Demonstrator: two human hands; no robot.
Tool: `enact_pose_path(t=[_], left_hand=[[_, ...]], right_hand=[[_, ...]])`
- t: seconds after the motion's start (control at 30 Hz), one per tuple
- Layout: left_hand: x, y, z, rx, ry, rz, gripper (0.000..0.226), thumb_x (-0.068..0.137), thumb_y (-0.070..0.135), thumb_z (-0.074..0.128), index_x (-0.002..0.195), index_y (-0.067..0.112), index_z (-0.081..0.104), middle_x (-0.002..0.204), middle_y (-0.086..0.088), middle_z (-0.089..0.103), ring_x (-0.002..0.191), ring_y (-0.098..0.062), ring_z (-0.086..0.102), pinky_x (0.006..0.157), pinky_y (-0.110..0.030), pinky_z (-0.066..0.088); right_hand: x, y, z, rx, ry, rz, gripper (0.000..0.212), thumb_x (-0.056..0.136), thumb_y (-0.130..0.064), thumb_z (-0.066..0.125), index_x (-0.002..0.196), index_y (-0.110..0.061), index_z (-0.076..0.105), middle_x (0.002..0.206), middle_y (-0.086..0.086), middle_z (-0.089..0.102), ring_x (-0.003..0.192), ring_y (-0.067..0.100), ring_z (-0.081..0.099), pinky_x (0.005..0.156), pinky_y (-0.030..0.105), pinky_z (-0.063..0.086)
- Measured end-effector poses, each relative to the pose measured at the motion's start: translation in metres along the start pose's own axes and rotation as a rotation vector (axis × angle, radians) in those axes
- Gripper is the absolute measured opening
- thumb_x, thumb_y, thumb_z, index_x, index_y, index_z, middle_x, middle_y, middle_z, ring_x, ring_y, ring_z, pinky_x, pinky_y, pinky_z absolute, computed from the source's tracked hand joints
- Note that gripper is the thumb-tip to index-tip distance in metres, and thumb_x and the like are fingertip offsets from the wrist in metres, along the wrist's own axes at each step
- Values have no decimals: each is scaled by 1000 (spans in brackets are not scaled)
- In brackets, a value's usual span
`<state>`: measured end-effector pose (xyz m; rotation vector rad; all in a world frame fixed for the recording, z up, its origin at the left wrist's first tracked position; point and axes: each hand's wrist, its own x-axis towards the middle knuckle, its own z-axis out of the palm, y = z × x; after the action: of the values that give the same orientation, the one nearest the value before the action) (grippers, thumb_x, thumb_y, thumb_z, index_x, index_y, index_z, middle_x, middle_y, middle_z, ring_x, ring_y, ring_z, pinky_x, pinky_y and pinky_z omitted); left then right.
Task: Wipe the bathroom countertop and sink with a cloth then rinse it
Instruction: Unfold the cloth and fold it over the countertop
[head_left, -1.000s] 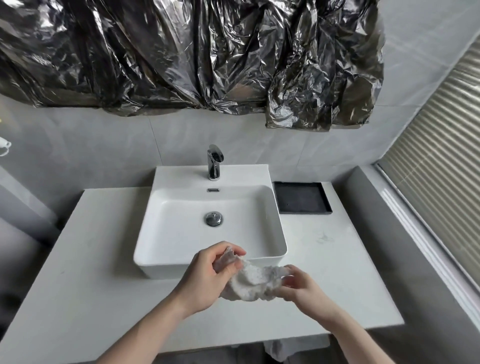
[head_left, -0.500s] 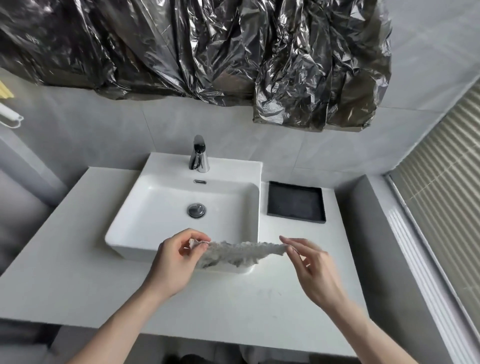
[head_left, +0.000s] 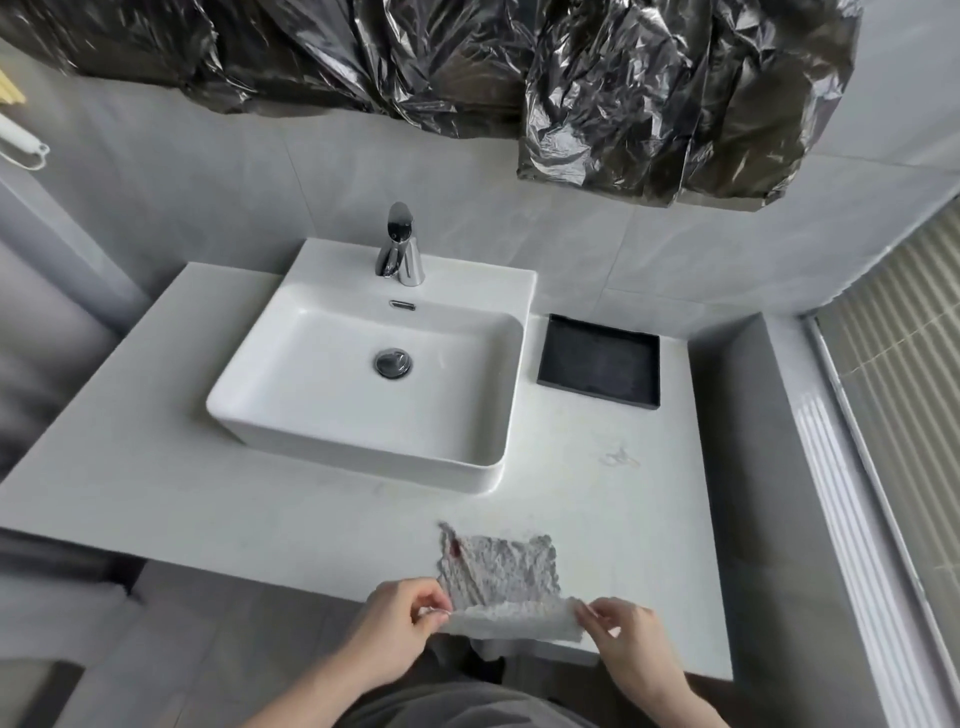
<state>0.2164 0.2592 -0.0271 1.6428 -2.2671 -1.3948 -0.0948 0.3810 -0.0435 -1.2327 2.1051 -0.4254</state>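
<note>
Two hands hold one cloth (head_left: 498, 577) at the near edge of the white countertop (head_left: 156, 467), at about 6 o'clock from the sink (head_left: 291, 415). The left hand (head_left: 400, 623) pinches the cloth's near-left corner between thumb and curled fingers; the right hand (head_left: 628, 644) pinches the near-right corner the same way. Between them the near edge of the cloth is lifted and stretched, while the far part lies flat on the countertop. The cloth is whitish grey with a rough, nubby weave, and a small dark red mark sits near its far-left corner.

The sink is a white rectangular vessel basin standing on the countertop, with a chrome drain plug (head_left: 392, 362) in the middle of its bowl and a slotted overflow at 12 o'clock from the plug. A chrome tap (head_left: 399, 247) stands on the sink's back ledge, at 12 o'clock again. At 3 o'clock from the sink, just beside its wall, lies a shallow black tray (head_left: 600, 361). At 6 o'clock from the tray a faint ring-shaped smear (head_left: 621, 457) marks the countertop. Crumpled black plastic sheeting (head_left: 519, 67) hangs over the grey tiled wall above. A ribbed blind (head_left: 904, 374) fills the far right, at 3 o'clock. No brand, label or writing can be read on anything.
</note>
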Motion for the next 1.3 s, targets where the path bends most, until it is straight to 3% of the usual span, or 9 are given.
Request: enact_pose_path(t=[0.13, 0.33, 0.4, 0.5, 0.57, 0.8, 1.07, 1.23, 1.3], left_hand=[[20, -5, 4, 45, 72, -9, 3, 92, 34, 70, 90, 36, 70, 87, 24, 70, 83, 4, 62, 79, -25, 53], [65, 4, -3, 116, 129, 5, 8, 94, 30, 67, 99, 36, 66, 101, 22, 70, 92, -1, 63, 83, -27, 53], [73, 8, -4, 189, 133, 2, 18, 95, 27, 65, 110, 35, 63, 115, 20, 64, 103, -6, 61, 85, -27, 51], [74, 8, -1, 320, 73, 42, 31, 95, 17, 59, 121, 33, 58, 129, 18, 53, 120, -9, 50, 89, -29, 49], [69, 5, 6, 339, -31, 62, 32, 96, 15, 53, 122, 32, 60, 133, 16, 52, 126, -9, 48, 98, -31, 47], [51, -16, 24, 415, -357, 14, 48, 97, 19, 50, 144, 31, 52, 150, 15, 44, 141, -13, 40, 116, -38, 38], [51, -14, 6, 219, -133, 8, 29, 97, 19, 53, 113, 41, 64, 131, 23, 55, 125, 0, 49, 108, -25, 40], [52, -17, -1, 72, 12, -140, 23, 90, 20, 57, 92, 41, 67, 105, 24, 64, 99, 4, 60, 89, -24, 52], [53, -19, -4, 5, 71, -234, 28, 86, 18, 54, 88, 42, 68, 98, 19, 69, 91, 2, 64, 83, -25, 56]], right_hand=[[15, -6, 11, -20, 21, 95, 54, 95, -63, 57, 63, -19, 63, 56, -6, 63, 57, 8, 60, 58, 29, 49], [59, -28, 17, -16, 22, 223, 53, 95, -62, 55, 71, -15, 64, 61, 0, 66, 63, 23, 64, 61, 41, 52], [67, -37, 18, 22, -1, 278, 38, 93, -60, 61, 96, -24, 71, 85, -8, 73, 78, 15, 69, 64, 34, 51], [74, -34, 30, -27, -75, 343, 70, 88, -59, 66, 144, -18, 51, 131, 0, 65, 118, 20, 62, 86, 32, 49], [75, -30, 41, -19, -95, 398, 80, 86, -53, 69, 151, -13, 41, 140, 5, 59, 127, 23, 57, 101, 36, 50], [74, -41, 63, 146, -83, 505, 36, 91, -35, 69, 120, -16, 60, 101, -2, 70, 86, 18, 64, 70, 28, 48], [75, -78, 68, 335, 59, 370, 6, 87, -30, 65, 88, -25, 62, 90, -11, 68, 77, 15, 69, 69, 33, 57], [71, -120, 79, 456, -56, 285, 10, 94, -30, 67, 99, -22, 64, 92, -13, 68, 79, 19, 74, 60, 22, 54], [71, -127, 90, 474, -240, 233, 28, 91, -30, 69, 117, -22, 67, 104, -11, 71, 90, 14, 74, 73, 26, 62]])
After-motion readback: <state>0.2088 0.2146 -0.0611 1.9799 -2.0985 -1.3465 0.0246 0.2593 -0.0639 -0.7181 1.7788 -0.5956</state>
